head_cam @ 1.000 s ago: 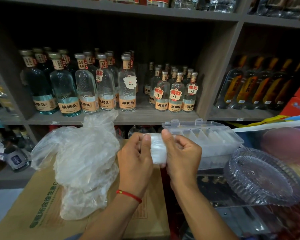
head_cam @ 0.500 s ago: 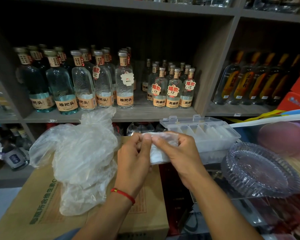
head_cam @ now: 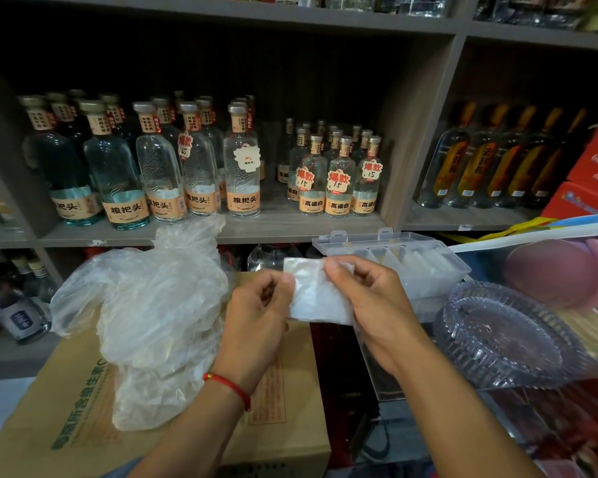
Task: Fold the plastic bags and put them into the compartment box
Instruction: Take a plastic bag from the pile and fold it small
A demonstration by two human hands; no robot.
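You've got the folded bag [head_cam: 316,294] pinched between both hands, held up in the air in front of you, above the gap between the carton [head_cam: 83,401] and the box [head_cam: 425,267]. Your left hand [head_cam: 256,319] has its fingers curled in and grips the bag's left edge with thumb and fingertips. Your right hand [head_cam: 370,305] pinches the top right corner, thumb on the near side and fingers wrapped behind. There's a red string [head_cam: 228,388] on your left wrist.

The bag itself is a small, flat, whitish rectangle, not in the box yet. The box sits just behind your right hand, clear plastic, lid open, with a few folded pieces showing in its compartments. The pile of loose bags [head_cam: 145,312] sits crumpled on the carton to your left. A glass dish [head_cam: 504,339] is just right of your right hand, and bottles [head_cam: 201,167] line the shelf behind.
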